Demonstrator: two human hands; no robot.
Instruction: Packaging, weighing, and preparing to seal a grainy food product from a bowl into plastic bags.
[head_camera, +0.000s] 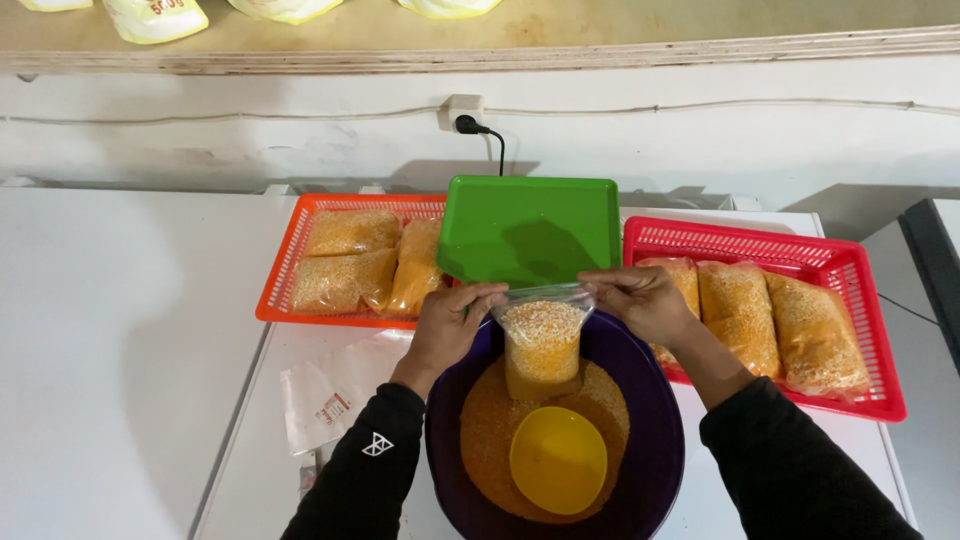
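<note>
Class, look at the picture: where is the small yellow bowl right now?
In the head view, the yellow bowl lies low in the middle, on the orange crumbs inside the purple basin, just below the clear bag that both hands hold.

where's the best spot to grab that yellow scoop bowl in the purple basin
Take the yellow bowl by its near rim, coming from above on the person's side. It lies open side up in the crumbs inside the purple basin, and both hands and the filled bag crowd the far side.

Left hand (450, 325), right hand (640, 300) pinch top of grain-filled clear bag (542, 345) above purple bowl (655, 400).
</note>
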